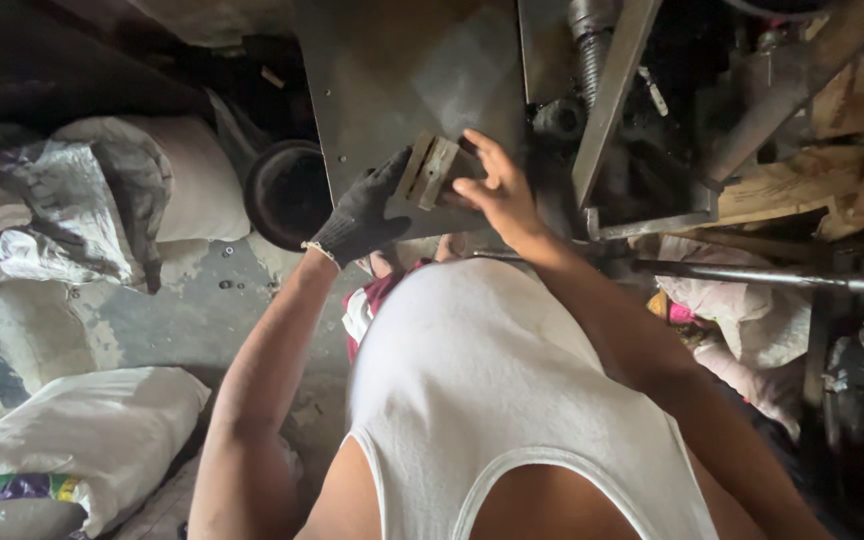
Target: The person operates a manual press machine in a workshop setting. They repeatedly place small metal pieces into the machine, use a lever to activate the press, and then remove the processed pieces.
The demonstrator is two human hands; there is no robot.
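Hands meet over a grey metal plate (402, 80) of a machine, both closed about a small stack of flat wooden pieces (432, 170) held on edge. The left hand (360, 215), in a dark knitted glove, grips the stack from the left and underneath, fingers curled round its lower side. The bare right hand (497, 190) holds it from the right, the thumb pressed on the near face and the fingers reaching over the top edge. The stack sits between the two hands, tilted, just above the plate's lower edge; whether it touches the plate cannot be told. To the right of the hands a slanting metal bar (607, 95) crosses in front of the dark machine parts (692, 110), and beside its upper end hangs a ribbed hose (587, 45). Below them a long steel rod (772, 277) runs level towards the right edge. Worn wooden boards (802, 185) lie further right. Left of the plate stands a round black container (287, 195) on the concrete floor (182, 310). White woven sacks (102, 200) are heaped at the left, and another sack (82, 435) lies near the lower left corner. The person's white sleeveless shirt (492, 400) fills the foreground.
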